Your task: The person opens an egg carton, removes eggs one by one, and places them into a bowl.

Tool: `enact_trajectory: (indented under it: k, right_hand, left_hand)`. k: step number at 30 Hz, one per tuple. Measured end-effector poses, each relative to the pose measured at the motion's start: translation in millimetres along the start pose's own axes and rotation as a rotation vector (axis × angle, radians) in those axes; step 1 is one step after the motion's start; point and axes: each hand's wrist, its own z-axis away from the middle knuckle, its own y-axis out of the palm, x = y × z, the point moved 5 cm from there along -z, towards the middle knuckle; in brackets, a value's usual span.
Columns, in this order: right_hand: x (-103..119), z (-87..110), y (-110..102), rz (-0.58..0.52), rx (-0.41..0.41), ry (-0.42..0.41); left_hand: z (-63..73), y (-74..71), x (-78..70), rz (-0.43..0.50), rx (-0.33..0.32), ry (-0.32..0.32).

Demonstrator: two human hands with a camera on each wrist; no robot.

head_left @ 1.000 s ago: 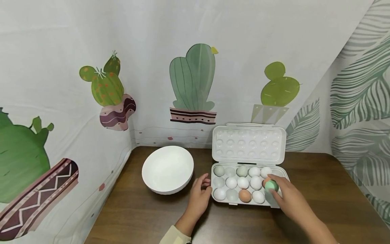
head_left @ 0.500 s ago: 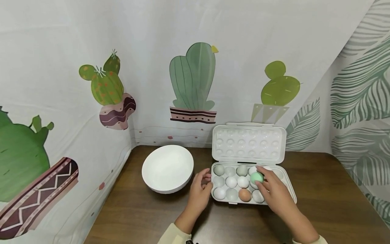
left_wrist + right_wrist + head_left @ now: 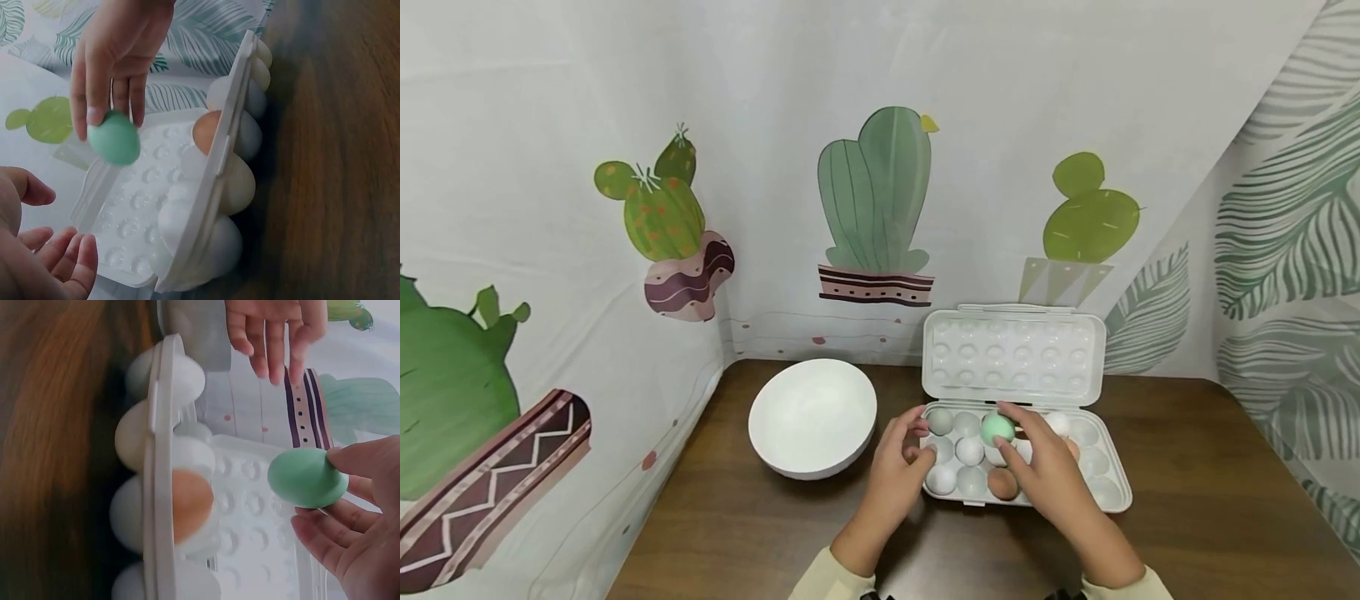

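A green egg (image 3: pixel 997 428) is pinched between the thumb and fingers of my right hand (image 3: pixel 1047 467), above the middle of an open white egg carton (image 3: pixel 1116 483). The right wrist view shows the green egg (image 3: pixel 307 477) lifted clear of the carton. My left hand (image 3: pixel 892 467) is at the carton's left end with loosely bent fingers and nothing in them. Below my right hand sit a brown egg (image 3: pixel 1002 483) in the front row, a white egg (image 3: pixel 969 451) and a grey-green egg (image 3: pixel 939 421). My right hand covers part of the carton's middle.
A white bowl (image 3: pixel 812 417) stands on the brown wooden table (image 3: pixel 715 517) left of the carton. The carton's raised lid (image 3: pixel 1013 358) leans back near the cactus-print cloth (image 3: pixel 775 167) behind the table. Some cups at the carton's right end hold no egg.
My right hand has carried the green egg leftward from the carton's right end to above its middle. My left hand has stayed by the carton's left end, shifting only slightly.
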Motion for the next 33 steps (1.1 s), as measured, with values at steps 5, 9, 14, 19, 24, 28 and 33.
enact_trajectory:
  k: [5,9,14,19,24,28,33]
  right_hand:
    - [5,-2.0,9,-0.066,-0.009,-0.002]
    - [12,-3.8,16,-0.146,-0.021,-0.011]
    - [17,-6.9,23,-0.275,0.017,0.027]
    - [20,-5.7,28,-0.371,0.045,0.072]
    - [20,-2.7,32,-0.46,0.057,0.102]
    - [20,-1.2,35,-0.509,0.057,0.114]
    - [21,-1.1,37,-0.547,0.054,0.11]
  left_hand:
    - [0.1,5.2,-6.5,-0.003,0.028,0.03]
    - [2.0,7.0,-10.9,0.025,0.07,0.051]
    - [3.6,7.8,-15.1,0.023,0.097,0.076]
    - [4.5,9.2,-17.2,0.029,0.114,0.108]
    - [6.2,8.9,-17.8,0.03,0.122,0.1]
    - [7.5,7.7,-17.2,0.032,0.119,0.089]
    - [7.9,7.7,-16.6,0.02,0.117,0.066]
